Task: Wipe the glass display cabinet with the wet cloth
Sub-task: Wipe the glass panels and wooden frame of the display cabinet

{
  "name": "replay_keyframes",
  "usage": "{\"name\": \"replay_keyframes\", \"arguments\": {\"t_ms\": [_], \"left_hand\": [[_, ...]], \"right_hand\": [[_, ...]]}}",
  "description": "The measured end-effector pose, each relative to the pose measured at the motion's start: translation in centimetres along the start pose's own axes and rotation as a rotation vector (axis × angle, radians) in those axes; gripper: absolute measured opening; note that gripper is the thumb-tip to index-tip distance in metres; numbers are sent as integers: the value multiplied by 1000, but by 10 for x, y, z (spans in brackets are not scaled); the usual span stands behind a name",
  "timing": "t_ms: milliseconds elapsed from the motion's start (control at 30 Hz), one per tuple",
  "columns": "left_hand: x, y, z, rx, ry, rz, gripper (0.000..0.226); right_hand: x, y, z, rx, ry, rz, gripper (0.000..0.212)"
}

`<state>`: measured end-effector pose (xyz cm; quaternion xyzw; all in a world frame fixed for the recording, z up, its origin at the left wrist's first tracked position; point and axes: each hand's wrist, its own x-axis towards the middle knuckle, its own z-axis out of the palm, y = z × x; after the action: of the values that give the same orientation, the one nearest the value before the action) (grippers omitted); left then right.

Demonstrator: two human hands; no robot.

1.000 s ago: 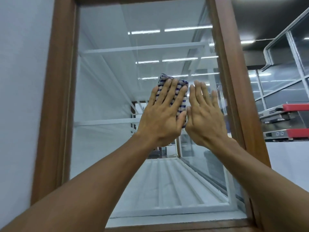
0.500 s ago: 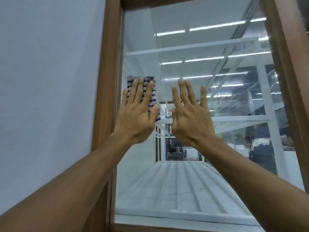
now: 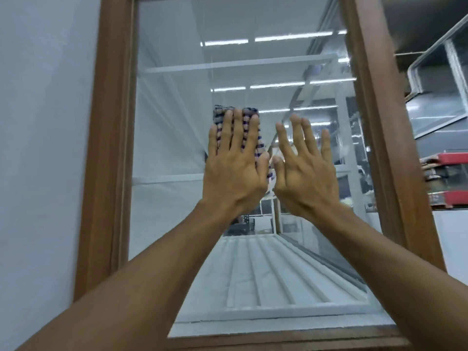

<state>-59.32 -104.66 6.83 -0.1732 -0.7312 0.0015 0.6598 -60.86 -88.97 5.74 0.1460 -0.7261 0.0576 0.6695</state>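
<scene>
The glass display cabinet (image 3: 172, 138) fills the view, a tall pane in a brown wooden frame (image 3: 109, 148). My left hand (image 3: 235, 168) lies flat with straight fingers and presses a folded blue-and-white checked cloth (image 3: 259, 145) against the pane near its middle. The cloth shows above my fingertips and beside my thumb. My right hand (image 3: 304, 173) is open just right of it, fingers spread on or close to the glass, holding nothing.
White shelves (image 3: 240, 63) and a ribbed white floor (image 3: 266, 279) show inside the cabinet. A pale wall (image 3: 43, 148) stands left of the frame. Right of the frame are red-and-grey equipment (image 3: 448, 181) and metal ducting (image 3: 430, 72).
My left hand slid the cloth from mid-pane to the left frame, then back toward the middle. My right hand moved along beside it. The head view swung left and back.
</scene>
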Motion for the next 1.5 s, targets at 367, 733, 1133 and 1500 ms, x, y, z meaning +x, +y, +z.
{"name": "replay_keyframes", "arguments": {"t_ms": [367, 733, 1133, 1500], "left_hand": [[40, 109, 35, 35, -68, 173, 71], [-17, 152, 54, 33, -110, 374, 68], [-56, 40, 17, 53, -32, 212, 68], [-98, -80, -23, 172, -28, 56, 68]], "right_hand": [[-48, 106, -38, -87, 34, 97, 70], [-91, 122, -41, 63, 118, 69, 68], [-67, 34, -5, 80, 34, -6, 65], [-40, -102, 35, 29, -16, -187, 67]]}}
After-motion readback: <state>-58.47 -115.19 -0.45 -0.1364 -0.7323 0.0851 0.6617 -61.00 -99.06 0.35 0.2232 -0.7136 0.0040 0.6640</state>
